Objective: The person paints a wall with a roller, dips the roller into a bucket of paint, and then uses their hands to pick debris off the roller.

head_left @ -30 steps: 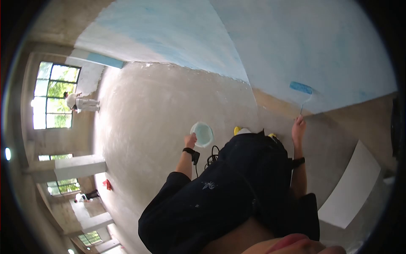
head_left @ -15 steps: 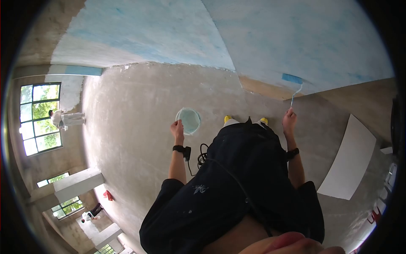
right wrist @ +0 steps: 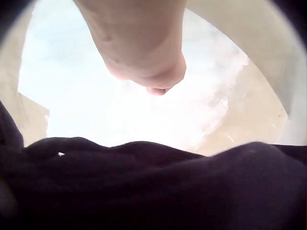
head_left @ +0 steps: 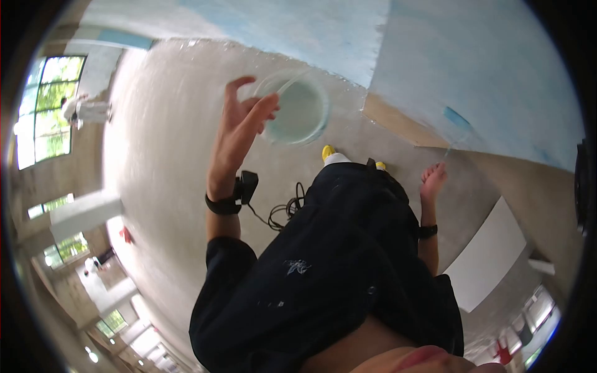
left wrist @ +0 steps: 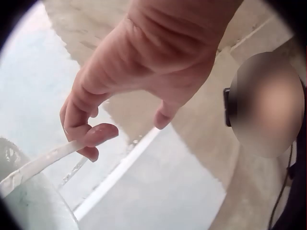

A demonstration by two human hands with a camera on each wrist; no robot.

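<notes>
My left hand (head_left: 236,133) is raised beside a translucent pale bucket (head_left: 321,115), whose thin handle passes through the fingers. The left wrist view shows curled fingers of this hand (left wrist: 153,57) hooked round the white strap handle (left wrist: 43,162), while the thumb stands apart from it. Out to the right, my right hand (head_left: 433,180) grips the lower end of a paint roller; its blue roller head (head_left: 457,117) is at the pale blue wall (head_left: 510,93). The right wrist view shows the hand (right wrist: 144,52) from behind, with the roller hidden.
A coiled black cable (head_left: 287,210) lies on the floor (head_left: 180,149) near the feet. At the lower right is a white sheet (head_left: 488,258). A brown unpainted strip (head_left: 398,124) borders the wall's lower edge. Another person (head_left: 90,110) stands far left by a window.
My left hand has risen toward the camera with the bucket, its thumb and a finger now spread. My right hand still grips the roller. The head view has shifted.
</notes>
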